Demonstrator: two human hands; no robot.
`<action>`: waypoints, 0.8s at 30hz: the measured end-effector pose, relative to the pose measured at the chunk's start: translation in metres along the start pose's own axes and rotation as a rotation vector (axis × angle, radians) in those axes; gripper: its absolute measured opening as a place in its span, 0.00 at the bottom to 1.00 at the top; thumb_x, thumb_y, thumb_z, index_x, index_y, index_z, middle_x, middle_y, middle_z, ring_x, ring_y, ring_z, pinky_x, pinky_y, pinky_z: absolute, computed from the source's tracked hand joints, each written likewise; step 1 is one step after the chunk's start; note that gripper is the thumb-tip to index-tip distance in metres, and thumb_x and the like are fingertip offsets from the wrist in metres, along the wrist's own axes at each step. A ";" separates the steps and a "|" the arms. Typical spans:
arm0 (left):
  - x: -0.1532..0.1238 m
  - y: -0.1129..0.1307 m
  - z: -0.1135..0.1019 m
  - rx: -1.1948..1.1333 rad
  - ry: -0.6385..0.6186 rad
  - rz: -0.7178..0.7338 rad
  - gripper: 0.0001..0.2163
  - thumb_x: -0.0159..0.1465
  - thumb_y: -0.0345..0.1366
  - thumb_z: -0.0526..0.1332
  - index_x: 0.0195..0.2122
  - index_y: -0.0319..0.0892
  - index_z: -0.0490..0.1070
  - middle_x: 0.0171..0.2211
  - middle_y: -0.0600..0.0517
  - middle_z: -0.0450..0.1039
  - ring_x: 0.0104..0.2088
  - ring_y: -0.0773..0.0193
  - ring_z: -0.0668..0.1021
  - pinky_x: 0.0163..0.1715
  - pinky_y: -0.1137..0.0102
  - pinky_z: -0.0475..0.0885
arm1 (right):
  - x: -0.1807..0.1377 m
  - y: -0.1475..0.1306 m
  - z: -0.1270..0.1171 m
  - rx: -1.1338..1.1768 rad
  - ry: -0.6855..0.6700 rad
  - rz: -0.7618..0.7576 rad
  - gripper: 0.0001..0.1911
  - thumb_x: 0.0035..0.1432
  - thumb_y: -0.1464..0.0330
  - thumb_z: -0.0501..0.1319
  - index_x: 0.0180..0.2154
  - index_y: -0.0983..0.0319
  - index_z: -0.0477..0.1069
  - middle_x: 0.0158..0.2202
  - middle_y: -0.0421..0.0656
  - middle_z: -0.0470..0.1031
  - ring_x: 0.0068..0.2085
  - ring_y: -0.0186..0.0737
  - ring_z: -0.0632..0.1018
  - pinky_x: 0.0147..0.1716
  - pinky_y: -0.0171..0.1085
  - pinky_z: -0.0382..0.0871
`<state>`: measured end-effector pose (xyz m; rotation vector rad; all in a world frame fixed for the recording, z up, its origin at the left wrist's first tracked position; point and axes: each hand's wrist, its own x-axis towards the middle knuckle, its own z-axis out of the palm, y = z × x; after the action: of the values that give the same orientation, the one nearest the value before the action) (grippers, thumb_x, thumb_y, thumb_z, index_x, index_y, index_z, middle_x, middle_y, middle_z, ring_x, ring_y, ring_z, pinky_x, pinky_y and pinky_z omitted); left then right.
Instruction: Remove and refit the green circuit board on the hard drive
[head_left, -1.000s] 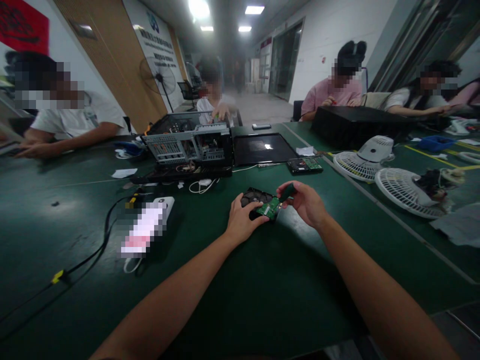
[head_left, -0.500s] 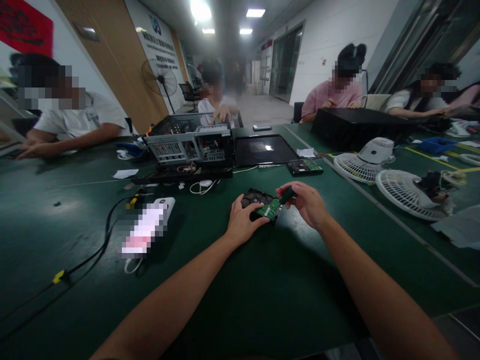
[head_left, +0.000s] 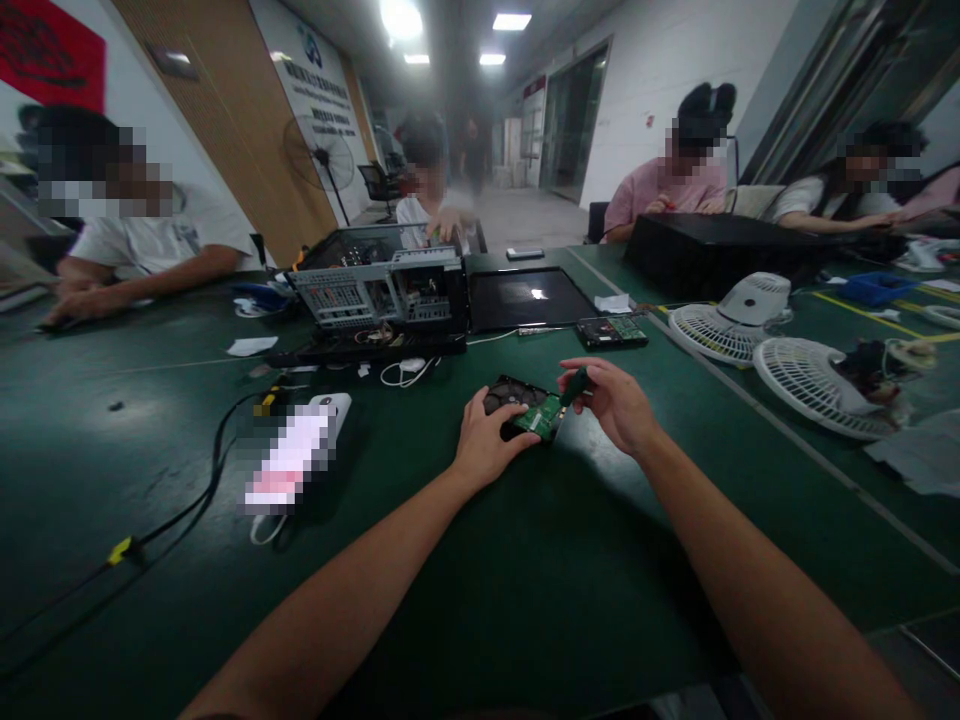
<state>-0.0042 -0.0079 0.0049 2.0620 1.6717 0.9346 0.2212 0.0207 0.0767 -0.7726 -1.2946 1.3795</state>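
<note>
A hard drive (head_left: 512, 394) lies on the green table, its green circuit board (head_left: 541, 416) facing up at the right end. My left hand (head_left: 484, 440) is closed round its left and near sides, the thumb and fingers pressing on the casing and board. In my right hand (head_left: 611, 400) is a screwdriver with a dark handle (head_left: 575, 386), gripped between thumb and fingers. It slants down towards the board's right part. The tip is too small to make out, so I cannot tell whether it touches a screw.
A second hard drive (head_left: 611, 332) lies beyond my hands, near a black panel (head_left: 529, 297) and an opened computer case (head_left: 382, 295). At left are a phone (head_left: 296, 455) and a black cable (head_left: 214, 480). White fan parts (head_left: 817, 385) lie at right. Several people sit around the table.
My right hand and the screwdriver have shifted very slightly, the handle now a little more upright. My left hand stays on the hard drive.
</note>
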 end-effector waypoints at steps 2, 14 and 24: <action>0.000 0.000 0.000 0.002 0.001 -0.001 0.23 0.58 0.52 0.72 0.53 0.56 0.78 0.69 0.48 0.50 0.69 0.41 0.57 0.66 0.50 0.59 | -0.001 0.000 0.001 -0.011 -0.018 0.001 0.14 0.63 0.61 0.61 0.45 0.58 0.79 0.42 0.47 0.79 0.42 0.43 0.77 0.28 0.37 0.67; -0.001 0.000 -0.001 0.009 0.003 0.005 0.23 0.58 0.52 0.72 0.54 0.56 0.77 0.69 0.48 0.50 0.69 0.41 0.56 0.65 0.49 0.59 | 0.000 -0.001 0.002 0.095 -0.030 0.034 0.12 0.64 0.59 0.59 0.40 0.59 0.75 0.41 0.48 0.80 0.43 0.47 0.80 0.33 0.40 0.72; 0.000 0.001 -0.001 0.015 -0.008 0.001 0.23 0.58 0.53 0.71 0.54 0.56 0.77 0.68 0.47 0.51 0.69 0.41 0.56 0.66 0.49 0.58 | -0.003 -0.002 0.003 -0.050 -0.013 0.009 0.11 0.61 0.62 0.64 0.42 0.59 0.80 0.42 0.46 0.78 0.39 0.40 0.76 0.29 0.35 0.66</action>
<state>-0.0042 -0.0088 0.0067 2.0741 1.6787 0.9157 0.2195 0.0171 0.0785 -0.8059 -1.3418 1.3660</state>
